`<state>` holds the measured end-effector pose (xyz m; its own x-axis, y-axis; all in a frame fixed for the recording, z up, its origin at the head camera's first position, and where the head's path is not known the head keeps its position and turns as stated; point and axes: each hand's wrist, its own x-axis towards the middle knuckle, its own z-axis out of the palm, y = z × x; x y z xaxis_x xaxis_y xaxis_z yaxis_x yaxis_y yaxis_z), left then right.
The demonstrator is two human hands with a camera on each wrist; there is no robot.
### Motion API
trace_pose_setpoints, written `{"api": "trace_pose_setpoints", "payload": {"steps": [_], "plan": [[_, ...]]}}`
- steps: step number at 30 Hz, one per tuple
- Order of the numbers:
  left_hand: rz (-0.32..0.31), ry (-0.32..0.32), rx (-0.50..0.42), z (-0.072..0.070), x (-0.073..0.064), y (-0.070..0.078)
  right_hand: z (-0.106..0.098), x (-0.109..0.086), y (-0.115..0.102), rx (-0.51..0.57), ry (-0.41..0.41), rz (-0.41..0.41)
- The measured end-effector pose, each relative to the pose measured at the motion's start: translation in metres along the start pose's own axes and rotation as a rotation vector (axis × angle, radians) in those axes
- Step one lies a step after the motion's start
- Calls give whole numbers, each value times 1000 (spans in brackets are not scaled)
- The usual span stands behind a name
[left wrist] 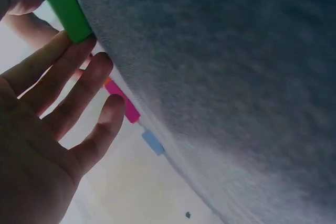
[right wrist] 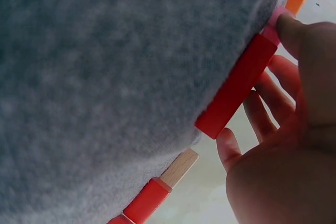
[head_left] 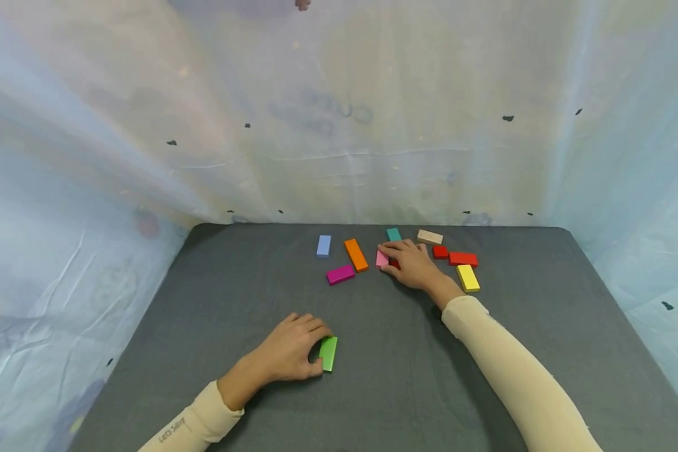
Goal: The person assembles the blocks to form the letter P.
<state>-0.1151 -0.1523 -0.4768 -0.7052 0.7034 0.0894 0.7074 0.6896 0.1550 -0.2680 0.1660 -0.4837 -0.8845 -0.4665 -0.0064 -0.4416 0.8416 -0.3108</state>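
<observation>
On the worktop (head_left: pixel 407 389), 11 blocks. The left hand (head_left: pixel 288 351) grips 1 green block (head_left: pixel 329 353) by thumb and fingers; at that block's 1 o'clock the right hand (head_left: pixel 411 265) pinches 1 pink block (head_left: pixel 382 258). From the pink: 1 orange block (head_left: pixel 356 255) and 1 blue block (head_left: pixel 324 246) toward 9, 1 magenta block (head_left: pixel 340 274) at 8, 1 teal block (head_left: pixel 393 234) at 1, 1 wooden block (head_left: pixel 429 237) at 2, 3 red blocks (head_left: pixel 462 258) and 1 yellow block (head_left: pixel 468 278) about 3.

Downward head view, close wrist views

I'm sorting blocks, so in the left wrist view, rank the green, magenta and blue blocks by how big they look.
1. Green block, perhaps enlarged by nearness
2. Magenta block
3. Blue block
</observation>
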Motion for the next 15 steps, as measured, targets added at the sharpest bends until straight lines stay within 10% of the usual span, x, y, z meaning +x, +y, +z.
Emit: {"api": "trace_pose_setpoints", "payload": {"steps": [15], "plan": [[-60, 24, -49, -3, -8, -4, 1, -1, -2, 1, 7, 15]]}}
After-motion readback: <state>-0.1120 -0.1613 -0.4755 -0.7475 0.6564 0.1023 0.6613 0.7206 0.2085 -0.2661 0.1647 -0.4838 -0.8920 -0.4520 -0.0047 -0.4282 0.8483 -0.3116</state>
